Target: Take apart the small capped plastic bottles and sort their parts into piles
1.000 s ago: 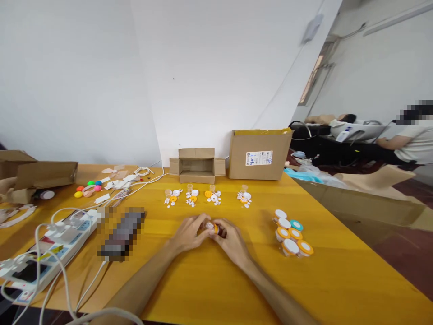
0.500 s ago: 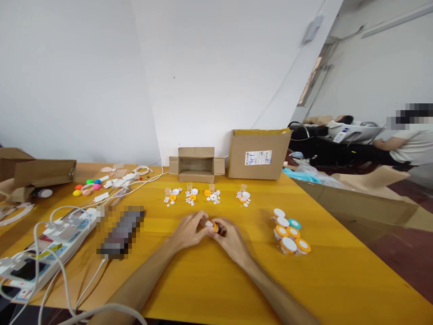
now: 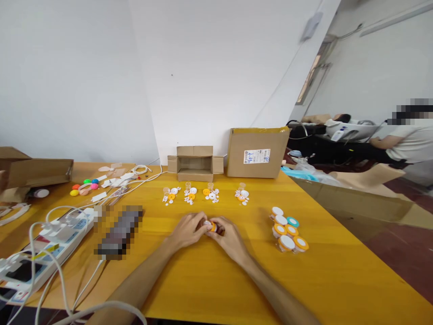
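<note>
Small jar: the small clear jar with an orange lid [image 3: 213, 226] is between the two hands, above the near half of the wooden table [image 3: 338, 275]; I take it as the clock's centre, with twelve toward the wall [image 3: 189, 90].
Left hand: the left hand [image 3: 188, 231], at nine o'clock, is curled narrowly and holds the jar's body with thumb and fingers.
Right hand: the right hand [image 3: 230, 238], at four o'clock, has its fingers bent around the orange-lid side; I cannot tell whether the lid is fully closed.
Loose parts: four groups of parts [image 3: 211, 194] lie between ten and two o'clock, each with a clear cup, rings and small white pieces.
Lidded jars: seven lidded jars [image 3: 287, 242] stand close together at three o'clock, with white, orange and one teal top.
Boxes: the small open carton [image 3: 195, 151] is at twelve, the large cardboard box [image 3: 237, 155] at one.
Power strip: the white power strip [image 3: 50, 266] lies at eight o'clock, crowded with plugs.
</note>
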Motion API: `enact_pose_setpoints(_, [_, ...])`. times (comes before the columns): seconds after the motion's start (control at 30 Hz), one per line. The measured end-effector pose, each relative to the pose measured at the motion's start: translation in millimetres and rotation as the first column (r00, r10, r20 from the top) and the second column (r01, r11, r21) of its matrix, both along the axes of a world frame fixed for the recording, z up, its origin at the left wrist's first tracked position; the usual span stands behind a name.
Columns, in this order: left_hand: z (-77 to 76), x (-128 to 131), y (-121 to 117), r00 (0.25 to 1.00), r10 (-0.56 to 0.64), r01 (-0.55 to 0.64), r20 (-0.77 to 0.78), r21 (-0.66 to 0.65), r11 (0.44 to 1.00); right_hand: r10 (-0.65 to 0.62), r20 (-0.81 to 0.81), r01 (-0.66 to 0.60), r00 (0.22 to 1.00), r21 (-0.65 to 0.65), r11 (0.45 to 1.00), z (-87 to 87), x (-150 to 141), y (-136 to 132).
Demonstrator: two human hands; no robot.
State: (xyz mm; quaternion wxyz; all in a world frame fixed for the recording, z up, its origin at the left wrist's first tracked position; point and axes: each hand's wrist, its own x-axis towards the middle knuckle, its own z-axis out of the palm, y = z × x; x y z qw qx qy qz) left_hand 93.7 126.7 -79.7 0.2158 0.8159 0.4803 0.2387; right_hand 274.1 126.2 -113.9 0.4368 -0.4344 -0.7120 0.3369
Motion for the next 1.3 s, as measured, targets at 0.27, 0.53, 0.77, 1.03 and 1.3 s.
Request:
enact_pose_setpoints(0.27, [3.9,-1,-1,0.994,-0.098,0.098,0.050,-0.004,0.995,0.003,0.010,-0.002,1.000,-0.008,1.000,2.5,0,-2])
enact_pose_setpoints(0.53, [-4.2,5,2,0.991,0.111,-0.109,-0.078,0.031,0.994,0.010,0.068,-0.012,0.998,0.028,1.000,6.5,-1,-4])
enact_pose_setpoints(0.77, [3.7,-1,-2,0.998,-0.032,0.033,0.046,-0.023,0.999,0.015,0.021,-0.015,1.000,0.008,1.000,6.7,-1,-4])
enact_pose_setpoints(1.03, [4.8,3,-1,0.993,-0.009,0.013,0.115,-0.033,0.999,0.008,0.022,-0.008,1.000,-0.001,1.000,5.8,-1,-4])
enact_pose_setpoints(1.3, [4.3,3,3,0.968,0.127,-0.128,0.218,-0.009,0.992,-0.021,0.034,0.021,0.999,-0.002,1.000,3.5,-1,-3])
